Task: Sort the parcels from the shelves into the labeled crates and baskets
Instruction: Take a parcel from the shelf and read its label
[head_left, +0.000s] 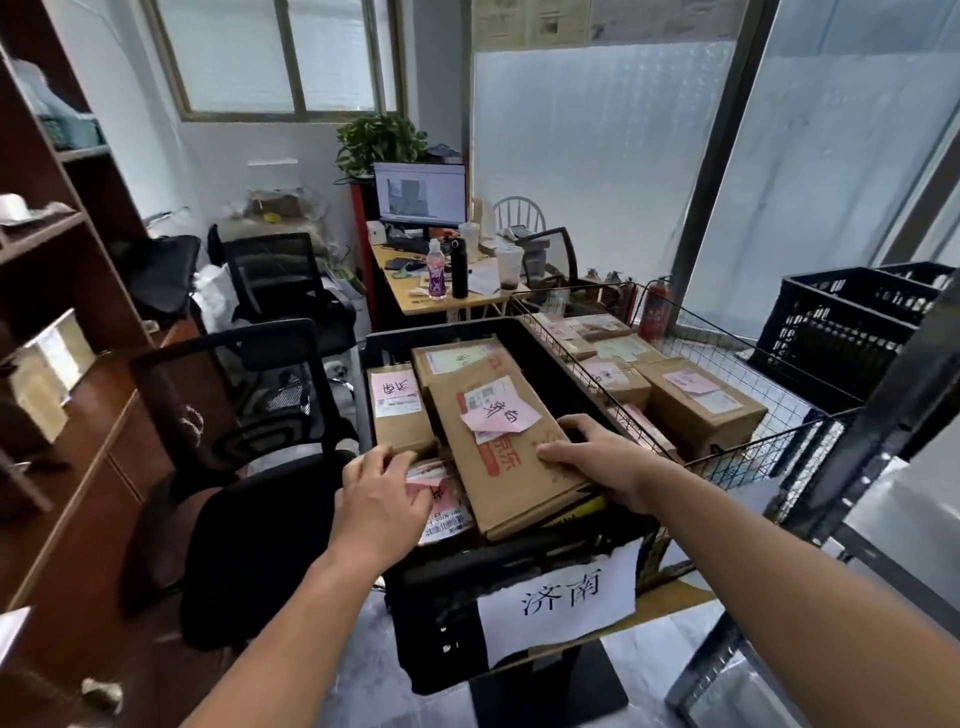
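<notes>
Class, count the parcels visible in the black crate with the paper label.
4. The large parcel lies on top under the right hand; the left box bears a pink note; the back box lies behind; the low parcel shows beside the left hand. Others may be hidden.

Black crate (441, 328) is stuffed with cardboard parcels (402, 434), and the top parcel (511, 460) sits tilted above the rim, so the only way in is from above. Office chair (249, 395) crowds the left, wire basket (779, 441) hugs the right, and a dark shelf post (878, 395) stands beyond that.
</notes>
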